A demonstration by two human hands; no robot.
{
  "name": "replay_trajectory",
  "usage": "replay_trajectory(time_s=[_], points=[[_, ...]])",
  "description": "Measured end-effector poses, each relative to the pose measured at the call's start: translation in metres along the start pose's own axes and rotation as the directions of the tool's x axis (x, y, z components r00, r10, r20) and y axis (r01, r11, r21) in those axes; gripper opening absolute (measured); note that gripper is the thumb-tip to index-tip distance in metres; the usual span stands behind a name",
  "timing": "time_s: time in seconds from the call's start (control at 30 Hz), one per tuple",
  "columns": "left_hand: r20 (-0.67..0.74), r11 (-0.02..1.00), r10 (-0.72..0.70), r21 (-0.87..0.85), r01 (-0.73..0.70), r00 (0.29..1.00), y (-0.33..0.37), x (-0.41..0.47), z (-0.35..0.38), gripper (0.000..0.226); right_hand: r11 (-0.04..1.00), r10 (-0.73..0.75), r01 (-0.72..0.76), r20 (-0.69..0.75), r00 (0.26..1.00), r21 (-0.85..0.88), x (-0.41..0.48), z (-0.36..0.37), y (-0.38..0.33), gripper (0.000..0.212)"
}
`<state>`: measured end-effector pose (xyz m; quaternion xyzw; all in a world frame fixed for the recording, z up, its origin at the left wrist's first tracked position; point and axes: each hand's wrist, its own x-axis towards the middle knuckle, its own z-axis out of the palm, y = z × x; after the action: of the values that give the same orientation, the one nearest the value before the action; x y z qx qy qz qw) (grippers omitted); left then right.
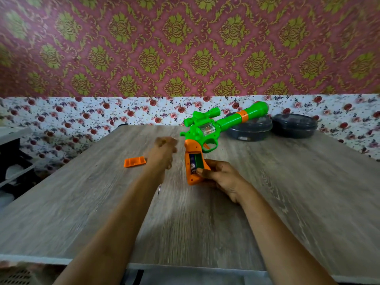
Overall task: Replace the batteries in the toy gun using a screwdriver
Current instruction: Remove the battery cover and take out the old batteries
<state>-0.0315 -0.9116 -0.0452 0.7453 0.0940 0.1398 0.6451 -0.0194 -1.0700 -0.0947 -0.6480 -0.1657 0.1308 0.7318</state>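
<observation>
One right hand (220,176) grips the orange-handled plastic toy gun (197,131); left hand (164,150) blurred, state unclear.

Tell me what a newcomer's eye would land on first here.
The bright green and orange toy gun stands out at centre, barrel pointing up and right. The right hand holds its orange grip, where the compartment is open and a battery shows. An orange cover lies on the table left of the blurred left hand; two dark round containers sit at the back right.

Left hand (164,150) raised, motion-blurred (fingers unclear); right hand (221,177) grips toy gun (228,118), thumb forward.
</observation>
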Motion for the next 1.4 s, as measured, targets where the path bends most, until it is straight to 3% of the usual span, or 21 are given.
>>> replay_trajectory(time_s=[0.1, 0.23, 0.43, 0.5, 0.57, 0.63, 0.7, 0.8, 0.9, 1.17, 1.4], points=[[0.212, 0.989, -0.096, 0.134, 0.068, 0.973, -0.008, -0.001, 0.003, 0.029, 1.000, 0.006, -0.007, 0.048, 0.999, 0.002, 0.000, -0.001, -0.001, 0.022], [0.372, 0.997, -0.077, 0.002, 0.082, 0.925, -0.008, -0.003, -0.007, 0.025, 0.997, 0.018, -0.026, 0.115, 0.993, 0.074, -0.002, -0.003, -0.006, 0.021], [0.168, 0.988, -0.057, -0.130, 0.080, 0.984, -0.017, -0.004, 0.007, 0.037, 0.992, 0.012, -0.022, 0.087, 0.996, 0.121, -0.004, 0.005, -0.006, 0.017], [0.118, 0.994, -0.006, -0.109, 0.018, 0.993, -0.016, -0.006, 0.011, 0.040, 0.986, 0.016, -0.027, 0.064, 0.998, 0.163, -0.004, 0.008, -0.008, 0.017], [0.075, 0.991, 0.130, 0.024, -0.132, 0.989, -0.016, -0.008, 0.012, 0.039, 0.971, 0.056, -0.062, 0.036, 0.998, 0.230, -0.006, 0.014, -0.011, 0.020], [0.036, 0.899, 0.339, 0.283, -0.335, 0.940, -0.018, -0.009, 0.013, 0.033, 0.925, 0.177, -0.159, -0.021, 0.984, 0.346, -0.007, 0.020, -0.013, 0.036], [0.054, 0.746, 0.540, 0.431, -0.507, 0.840, -0.015, -0.014, 0.014, 0.019, 0.838, 0.293, -0.236, -0.042, 0.955, 0.492, -0.007, 0.022, -0.016, 0.051], [0.156, 0.578, 0.682, 0.484, -0.657, 0.715, -0.012, -0.023, 0.021, 0.027, 0.748, 0.325, -0.264, 0.010, 0.946, 0.609, -0.008, 0.019, -0.019, 0.055], [0.282, 0.455, 0.728, 0.483, -0.748, 0.625, -0.016, -0.025, 0.027, 0.031, 0.674, 0.314, -0.244, 0.028, 0.949, 0.698, -0.008, 0.017, -0.018, 0.051], [0.381, 0.447, 0.700, 0.426, -0.787, 0.604, -0.019, -0.026, 0.024, 0.028, 0.738, 0.368, -0.211, -0.119, 0.922, 0.641, -0.006, 0.009, -0.009, 0.044], [0.294, 0.574, 0.677, 0.364, -0.734, 0.675, -0.018, -0.024, 0.021, 0.030, 0.807, 0.408, -0.289, -0.130, 0.904, 0.515, -0.011, 0.012, -0.015, 0.050]])
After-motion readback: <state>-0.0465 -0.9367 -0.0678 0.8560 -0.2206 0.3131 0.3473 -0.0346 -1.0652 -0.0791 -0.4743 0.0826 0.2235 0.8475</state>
